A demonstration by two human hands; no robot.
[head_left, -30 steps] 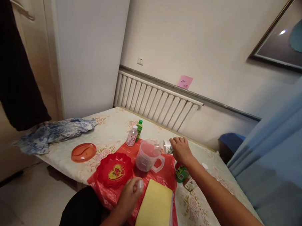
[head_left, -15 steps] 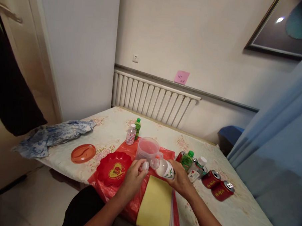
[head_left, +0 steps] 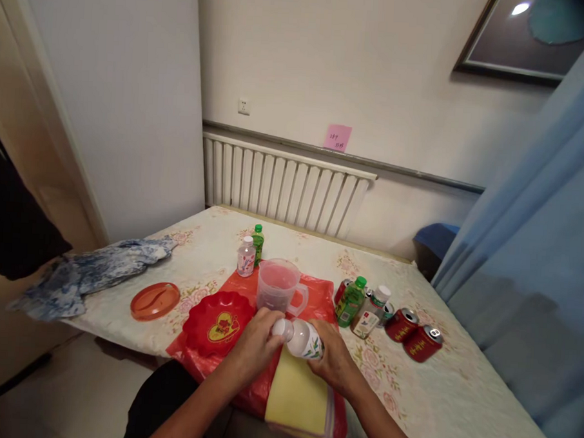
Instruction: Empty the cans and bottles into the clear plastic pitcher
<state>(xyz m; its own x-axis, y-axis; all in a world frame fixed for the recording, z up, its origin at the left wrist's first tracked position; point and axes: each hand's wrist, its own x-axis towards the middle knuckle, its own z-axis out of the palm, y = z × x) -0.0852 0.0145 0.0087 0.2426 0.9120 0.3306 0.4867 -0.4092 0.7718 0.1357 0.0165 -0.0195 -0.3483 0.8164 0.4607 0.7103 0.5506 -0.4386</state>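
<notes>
I hold a small clear bottle (head_left: 302, 339) with a white cap and a leaf-printed label sideways over a yellow folded cloth (head_left: 299, 399). My right hand (head_left: 333, 358) is wrapped round the bottle's body. My left hand (head_left: 258, 339) has its fingers closed on the cap end. Just behind the bottle stands a clear measuring jug (head_left: 278, 286) with pink liquid, on a red plastic sheet (head_left: 317, 296).
A red heart dish (head_left: 216, 322) lies left of my hands and an orange lid (head_left: 155, 300) further left. Two small bottles (head_left: 250, 254) stand behind the jug. More bottles (head_left: 360, 303) and red cans (head_left: 413, 333) crowd the right. A blue patterned cloth (head_left: 86, 274) drapes the table's left edge.
My right hand picked the bottle up from beside the jug and brought it toward me. My left hand rose to meet its cap. The view swung right, showing cans and bottles.
</notes>
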